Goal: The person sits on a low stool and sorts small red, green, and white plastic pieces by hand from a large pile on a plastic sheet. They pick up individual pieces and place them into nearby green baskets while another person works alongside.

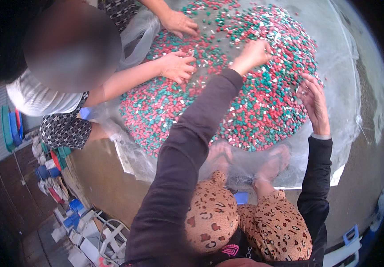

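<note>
A wide heap of small red, green and white pieces (263,111) lies spread on clear plastic sheeting (341,84). Over its upper middle, my left hand (255,53) has its fingers bent together in a pinch; whatever is between them is hidden. My right hand (315,101) is at the heap's right edge, cupped with curled fingers, and small white bits show at its fingertips. Across from me at the left, another person's two hands (177,66) rest with spread fingers on the heap's left side.
My feet (272,162) are at the sheet's near edge, under a film of plastic. The other person (67,127) sits close on the left. White and blue plastic scrap (89,242) is piled at lower left. A pale plastic frame (347,251) stands at lower right.
</note>
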Demonstrator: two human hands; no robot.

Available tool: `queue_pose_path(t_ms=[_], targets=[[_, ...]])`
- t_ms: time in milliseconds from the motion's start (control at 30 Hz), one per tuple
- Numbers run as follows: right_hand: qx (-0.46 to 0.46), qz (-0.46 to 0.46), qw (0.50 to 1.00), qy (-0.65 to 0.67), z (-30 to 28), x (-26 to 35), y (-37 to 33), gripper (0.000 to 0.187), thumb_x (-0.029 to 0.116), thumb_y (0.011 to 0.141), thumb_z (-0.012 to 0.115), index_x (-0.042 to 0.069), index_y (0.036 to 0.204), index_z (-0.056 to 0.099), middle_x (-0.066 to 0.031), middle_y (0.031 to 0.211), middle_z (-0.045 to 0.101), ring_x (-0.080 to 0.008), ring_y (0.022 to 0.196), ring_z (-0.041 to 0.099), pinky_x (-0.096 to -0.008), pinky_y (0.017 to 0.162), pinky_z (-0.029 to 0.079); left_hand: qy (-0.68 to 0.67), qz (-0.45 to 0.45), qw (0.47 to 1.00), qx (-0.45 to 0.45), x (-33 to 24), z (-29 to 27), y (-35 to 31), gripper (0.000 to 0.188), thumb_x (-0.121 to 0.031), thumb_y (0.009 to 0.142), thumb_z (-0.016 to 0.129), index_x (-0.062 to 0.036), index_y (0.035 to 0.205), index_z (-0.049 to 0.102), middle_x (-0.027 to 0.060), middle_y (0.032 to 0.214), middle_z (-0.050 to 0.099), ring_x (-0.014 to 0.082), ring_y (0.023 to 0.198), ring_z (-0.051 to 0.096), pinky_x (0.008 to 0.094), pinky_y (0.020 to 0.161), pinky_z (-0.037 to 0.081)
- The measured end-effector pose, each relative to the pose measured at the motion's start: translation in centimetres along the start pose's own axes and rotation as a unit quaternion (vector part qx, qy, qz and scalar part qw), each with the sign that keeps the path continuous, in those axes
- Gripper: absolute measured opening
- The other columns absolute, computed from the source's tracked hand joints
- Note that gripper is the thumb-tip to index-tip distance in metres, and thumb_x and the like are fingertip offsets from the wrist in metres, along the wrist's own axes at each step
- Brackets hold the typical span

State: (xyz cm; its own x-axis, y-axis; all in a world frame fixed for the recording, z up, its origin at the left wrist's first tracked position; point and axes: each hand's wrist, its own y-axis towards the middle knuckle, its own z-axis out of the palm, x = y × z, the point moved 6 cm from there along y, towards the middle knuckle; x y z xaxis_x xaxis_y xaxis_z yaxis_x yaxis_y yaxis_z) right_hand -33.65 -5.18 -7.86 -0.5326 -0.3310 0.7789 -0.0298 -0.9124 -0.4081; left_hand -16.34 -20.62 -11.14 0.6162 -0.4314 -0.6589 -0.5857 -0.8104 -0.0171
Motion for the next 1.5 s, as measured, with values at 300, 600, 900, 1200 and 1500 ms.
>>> queue_pose_path(t_ms=[300,600,900,1200,1500], targets=[[0.015,-0.187,0.705,-0.684,3.8,-2.6,7.5,0.060,0.027,0.084,0.068,0.013,0.135,0.038,-0.0248,0.105,0.062,-0.0397,0.097,0.062,-0.0480,0.079,0.049,0.142,-0.010,0.990,0.025,0.8,1.9,-4.9,0.022,-0.019,0.072,0.073,0.0008,0.076,0.065,0.0215,0.074,0.065,0.0395,0.076,0.067,0.0468,0.065,0.053],[0.124,-0.136,0.521,-0.834,4.5,-10.0,6.6,0.023,0.021,0.096,0.047,0.009,0.116,0.044,-0.0162,0.071,0.065,-0.0336,0.064,0.066,-0.0469,0.052,0.051,-0.619,-0.271,0.728,0.114,0.7,0.6,-10.3,0.044,-0.047,0.092,0.058,-0.0093,0.071,0.049,0.0010,0.066,0.049,0.0141,0.061,0.052,0.0281,0.050,0.040],[0.161,-0.002,0.922,-0.353,7.7,-5.6,1.9,0.053,0.024,0.086,0.070,0.007,0.133,0.050,0.0094,0.069,0.043,-0.0017,0.059,0.037,-0.0201,0.053,0.032,-0.847,-0.092,0.515,0.095,-1.9,-1.8,-10.0,0.010,-0.010,0.085,0.058,-0.0070,0.085,0.048,0.0072,0.087,0.054,0.0153,0.074,0.057,0.0192,0.043,0.045],[-0.070,0.041,0.980,-0.181,-3.4,0.0,1.8,0.045,0.027,0.094,0.058,0.011,0.135,0.048,0.0089,0.066,0.037,-0.0023,0.053,0.033,-0.0197,0.049,0.031,-0.559,-0.274,0.773,0.118,0.7,-3.0,-7.7,0.020,-0.027,0.087,0.070,-0.0091,0.094,0.064,-0.0018,0.084,0.064,0.0060,0.071,0.056,0.0206,0.056,0.044],[-0.156,-0.056,0.751,-0.640,-4.7,-1.1,8.0,0.076,0.038,0.089,0.061,0.002,0.144,0.023,-0.0233,0.115,0.063,-0.0368,0.106,0.062,-0.0456,0.088,0.047,0.172,-0.028,0.978,0.117,0.3,1.3,-3.8,0.025,-0.022,0.079,0.071,-0.0010,0.091,0.064,0.0223,0.088,0.066,0.0409,0.086,0.064,0.0502,0.072,0.050]])
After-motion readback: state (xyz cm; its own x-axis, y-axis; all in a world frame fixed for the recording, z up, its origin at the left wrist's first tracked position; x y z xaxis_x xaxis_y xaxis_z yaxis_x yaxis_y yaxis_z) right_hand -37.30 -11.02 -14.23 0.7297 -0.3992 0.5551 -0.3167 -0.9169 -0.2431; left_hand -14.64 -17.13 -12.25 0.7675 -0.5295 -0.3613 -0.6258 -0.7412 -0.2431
